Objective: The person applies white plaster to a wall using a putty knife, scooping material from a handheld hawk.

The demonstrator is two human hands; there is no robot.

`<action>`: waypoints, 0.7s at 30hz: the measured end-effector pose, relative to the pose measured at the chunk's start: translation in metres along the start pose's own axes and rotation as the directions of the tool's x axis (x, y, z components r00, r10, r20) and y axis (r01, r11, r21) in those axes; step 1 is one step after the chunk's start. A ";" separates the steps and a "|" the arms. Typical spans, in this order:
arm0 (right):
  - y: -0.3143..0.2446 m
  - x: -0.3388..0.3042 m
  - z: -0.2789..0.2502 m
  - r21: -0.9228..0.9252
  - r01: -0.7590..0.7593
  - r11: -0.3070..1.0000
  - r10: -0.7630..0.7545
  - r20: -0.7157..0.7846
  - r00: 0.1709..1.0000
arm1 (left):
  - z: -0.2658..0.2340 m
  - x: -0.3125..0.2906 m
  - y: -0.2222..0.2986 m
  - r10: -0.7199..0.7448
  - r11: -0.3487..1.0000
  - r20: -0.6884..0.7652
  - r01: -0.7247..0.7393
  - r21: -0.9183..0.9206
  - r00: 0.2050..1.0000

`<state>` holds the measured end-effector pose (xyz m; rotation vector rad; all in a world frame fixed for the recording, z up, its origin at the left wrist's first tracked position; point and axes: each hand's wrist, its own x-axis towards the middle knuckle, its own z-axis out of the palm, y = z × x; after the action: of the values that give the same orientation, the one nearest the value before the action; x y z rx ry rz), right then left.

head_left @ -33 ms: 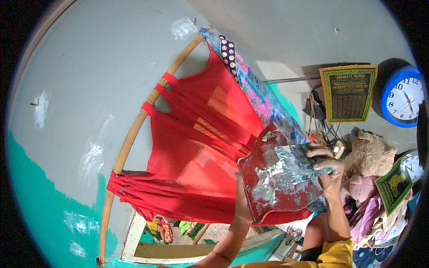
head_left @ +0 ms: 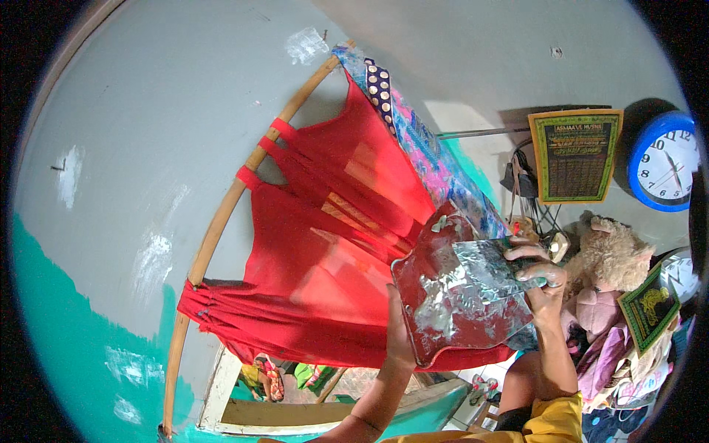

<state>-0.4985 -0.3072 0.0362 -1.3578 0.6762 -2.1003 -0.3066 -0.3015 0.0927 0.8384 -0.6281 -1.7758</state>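
My left hand [head_left: 399, 332] is wrapped round the left edge of a dark red board [head_left: 432, 314], smeared with white putty; its fingers are mostly hidden behind it. In my right hand [head_left: 543, 277] is a wide flat putty scraper [head_left: 480, 269], its shiny blade coated with wet putty. The blade lies over the board's upper right part, seemingly against it. A small lump of putty sits near the board's top corner. Both hands are raised in front of a red curtain [head_left: 317, 244].
A bamboo pole [head_left: 229, 199] carries the curtain and a patterned cloth [head_left: 421, 140] across a grey wall with white putty patches [head_left: 153, 266]. Below is a window frame [head_left: 295, 430]. At right are a blue clock [head_left: 665, 159], a framed panel [head_left: 576, 155], a teddy bear [head_left: 613, 255] and piled clothes [head_left: 605, 369].
The board and scraper have shifted very slightly left in the picture, and the curtain slightly right. Both hands keep the same hold.
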 end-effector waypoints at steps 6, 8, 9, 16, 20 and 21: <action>-0.019 -0.004 0.023 0.031 -0.014 0.999 0.014 -0.002 1.000 | -0.007 -0.019 0.024 -0.004 0.993 0.111 0.017 -0.120 0.994; -0.020 -0.011 0.028 0.062 -0.002 0.998 0.002 -0.004 1.000 | -0.016 -0.026 0.033 -0.026 0.968 0.296 0.098 -0.231 0.955; -0.024 -0.010 0.029 -0.001 0.014 1.000 -0.014 0.048 0.999 | -0.033 -0.022 0.036 -0.016 0.947 0.419 0.148 -0.286 0.908; -0.061 -0.021 0.049 -0.151 0.038 0.988 -0.014 0.154 0.988 | -0.043 -0.059 0.061 -0.019 0.966 0.322 0.100 -0.237 0.946; -0.084 -0.027 0.060 -0.173 0.038 0.984 -0.012 0.147 0.989 | -0.042 -0.078 0.067 0.082 0.962 0.426 0.040 -0.270 0.901; -0.087 -0.029 0.060 -0.172 0.027 0.985 -0.003 0.135 0.991 | -0.041 -0.082 0.070 0.092 0.960 0.437 0.037 -0.279 0.895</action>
<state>-0.4481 -0.2311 0.0972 -1.5873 0.8099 -1.9778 -0.2152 -0.2485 0.1392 0.2188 -0.6536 -1.9896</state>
